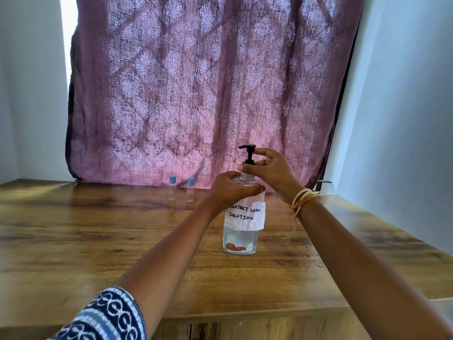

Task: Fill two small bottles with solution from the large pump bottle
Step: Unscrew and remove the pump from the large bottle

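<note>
A large clear pump bottle (241, 239) stands on the wooden table, with a white paper label reading "contact lens solution" and a black pump head (248, 153). My left hand (232, 188) wraps around the bottle's shoulder. My right hand (272, 171) pinches the black collar at the base of the pump. Two small clear bottles with blue caps stand upright farther back to the left: one (172, 188) and, beside it, the other (190, 190). Both are capped and apart from my hands.
The wooden table (98, 241) runs to a purple patterned curtain (196, 82) at the back. Its front edge lies near the bottom of the view and its right edge slants beside a pale wall (404, 119). Threads circle my right wrist.
</note>
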`<state>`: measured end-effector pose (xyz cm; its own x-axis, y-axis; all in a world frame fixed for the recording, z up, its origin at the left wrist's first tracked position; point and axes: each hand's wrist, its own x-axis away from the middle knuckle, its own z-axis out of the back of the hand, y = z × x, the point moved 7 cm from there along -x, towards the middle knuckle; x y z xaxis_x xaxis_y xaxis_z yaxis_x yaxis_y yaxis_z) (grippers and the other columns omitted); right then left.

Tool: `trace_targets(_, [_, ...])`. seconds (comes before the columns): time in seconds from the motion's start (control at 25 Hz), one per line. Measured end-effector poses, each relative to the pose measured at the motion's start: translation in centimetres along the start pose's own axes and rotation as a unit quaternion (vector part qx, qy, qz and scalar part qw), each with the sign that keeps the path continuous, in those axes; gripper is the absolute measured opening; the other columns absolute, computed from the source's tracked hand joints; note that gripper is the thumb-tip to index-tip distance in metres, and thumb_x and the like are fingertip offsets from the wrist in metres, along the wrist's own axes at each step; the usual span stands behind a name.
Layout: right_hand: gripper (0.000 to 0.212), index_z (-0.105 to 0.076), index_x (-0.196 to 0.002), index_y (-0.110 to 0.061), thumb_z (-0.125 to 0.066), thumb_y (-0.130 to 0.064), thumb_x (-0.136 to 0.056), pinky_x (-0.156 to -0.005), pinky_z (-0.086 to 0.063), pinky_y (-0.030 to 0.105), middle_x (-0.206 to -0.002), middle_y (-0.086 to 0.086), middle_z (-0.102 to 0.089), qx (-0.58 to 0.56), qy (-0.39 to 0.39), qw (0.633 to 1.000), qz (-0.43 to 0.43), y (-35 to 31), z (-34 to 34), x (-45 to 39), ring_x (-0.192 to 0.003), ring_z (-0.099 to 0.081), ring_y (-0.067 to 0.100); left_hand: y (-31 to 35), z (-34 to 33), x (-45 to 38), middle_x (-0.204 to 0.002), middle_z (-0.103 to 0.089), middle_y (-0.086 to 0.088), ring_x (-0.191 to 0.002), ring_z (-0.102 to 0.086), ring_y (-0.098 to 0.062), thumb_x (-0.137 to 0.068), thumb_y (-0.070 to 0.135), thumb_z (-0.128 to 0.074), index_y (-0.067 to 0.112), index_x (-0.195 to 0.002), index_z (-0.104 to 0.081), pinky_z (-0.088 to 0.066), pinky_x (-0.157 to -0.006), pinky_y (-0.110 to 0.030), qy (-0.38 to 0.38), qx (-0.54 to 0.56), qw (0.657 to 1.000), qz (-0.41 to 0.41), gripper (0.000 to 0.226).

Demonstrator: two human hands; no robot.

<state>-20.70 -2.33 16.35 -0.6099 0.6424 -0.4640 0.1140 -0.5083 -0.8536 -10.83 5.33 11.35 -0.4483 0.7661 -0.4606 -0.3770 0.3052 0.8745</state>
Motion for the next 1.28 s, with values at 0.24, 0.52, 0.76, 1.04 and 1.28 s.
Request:
trace_targets(0.24, [0.060, -0.052, -0.132, -0.011, -0.075, -0.002, -0.077, -0.086, -0.056, 0.036, -0.105, 0.019, -0.072, -0.051, -0.066, 0.996, -0.017, -0.2, -0.9, -0.2, -0.096, -0.071, 0.026, -0.4, 0.2, -0.2, -0.066, -0.072, 0.022, -0.062, -0.071, -0.003, -0.057, 0.036, -0.088, 0.028, -0.076, -0.068, -0.049, -0.048, -0.012, 0.002, -0.005, 1.000, 0.004, 0.029])
trace_targets(0.52, [0.052, -0.054, -0.127, -0.009, -0.071, 0.003, -0.079, -0.080, -0.056, 0.029, -0.101, 0.018, -0.072, -0.058, -0.045, 0.997, -0.011, -0.7, -0.4, 0.2, -0.090, -0.072, 0.023, -0.3, 0.2, 0.0, -0.058, -0.067, 0.030, -0.056, -0.068, 0.002, -0.058, 0.035, -0.088, 0.032, -0.073, -0.061, -0.048, -0.045, -0.011, -0.001, -0.005, 1.000, 0.007, 0.032])
trace_targets(0.76, [0.056, -0.053, -0.124, -0.011, -0.080, -0.009, -0.075, -0.067, -0.054, 0.021, -0.082, 0.006, -0.069, -0.007, -0.035, 0.999, 0.004, -1.3, -0.5, 0.3, -0.074, -0.069, 0.017, -0.2, 0.0, -0.2, -0.059, -0.068, 0.027, -0.055, -0.068, 0.002, -0.060, 0.033, -0.088, 0.029, -0.076, -0.064, -0.047, -0.045, -0.010, -0.001, -0.011, 1.000, 0.003, 0.029])
trace_targets(1.04, [0.036, -0.061, -0.115, -0.013, -0.063, 0.002, -0.083, -0.047, -0.045, 0.008, -0.090, 0.007, -0.071, -0.026, -0.040, 0.999, 0.000, -2.0, -1.0, 0.2, -0.059, -0.066, -0.004, -0.4, 0.1, -0.3, -0.063, -0.072, 0.017, -0.060, -0.071, -0.004, -0.061, 0.030, -0.088, 0.025, -0.080, -0.066, -0.050, -0.048, -0.013, 0.000, -0.007, 1.000, 0.009, 0.030])
trace_targets(1.28, [0.047, -0.058, -0.122, -0.004, -0.075, -0.003, -0.078, -0.058, -0.053, 0.017, -0.087, 0.011, -0.070, -0.009, -0.013, 1.000, -0.005, -1.7, -0.5, 0.3, -0.072, -0.067, 0.015, -0.5, 0.1, -0.4, -0.062, -0.071, 0.021, -0.059, -0.071, -0.005, -0.059, 0.034, -0.088, 0.025, -0.080, -0.065, -0.050, -0.047, -0.014, 0.001, -0.012, 1.000, 0.016, 0.032])
